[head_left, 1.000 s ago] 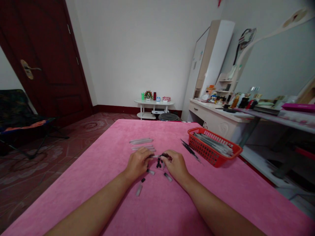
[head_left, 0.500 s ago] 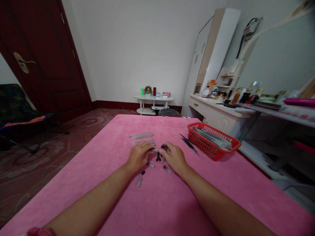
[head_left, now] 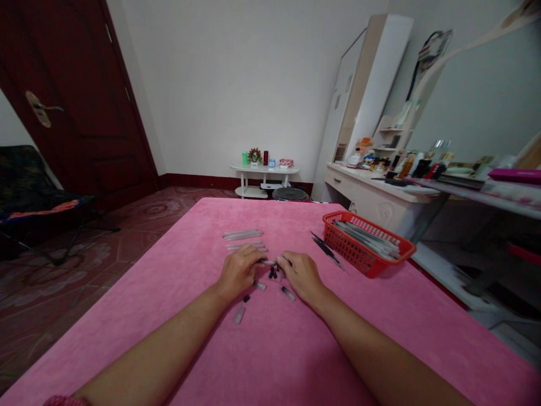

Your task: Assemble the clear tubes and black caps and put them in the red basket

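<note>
My left hand [head_left: 239,272] is closed around a slim translucent grey pen barrel [head_left: 267,262], whose end points right. At that end the fingers of my right hand [head_left: 301,276] are pinched together; a dark bit shows there, but what they grip is mostly hidden. Just below, between my hands, lie several small black parts [head_left: 273,273]. Clear caps are scattered nearer me: one black-ended cap [head_left: 288,293] below my right hand, one clear cap [head_left: 259,286] by my left, and another clear cap [head_left: 239,314] beside a black plug [head_left: 246,298].
Past my hands, several grey barrels [head_left: 243,234] lie in two groups on the pink cloth [head_left: 270,349]. Thin black-tipped refills [head_left: 325,248] rest left of a red plastic basket [head_left: 367,256], which holds many grey barrels [head_left: 367,238]. A cluttered dresser [head_left: 372,192] stands at right.
My right hand has rolled inward, its fingers now curled closed at the barrel's end. The left hand keeps its hold, almost unmoved. Loose parts lie as before.
</note>
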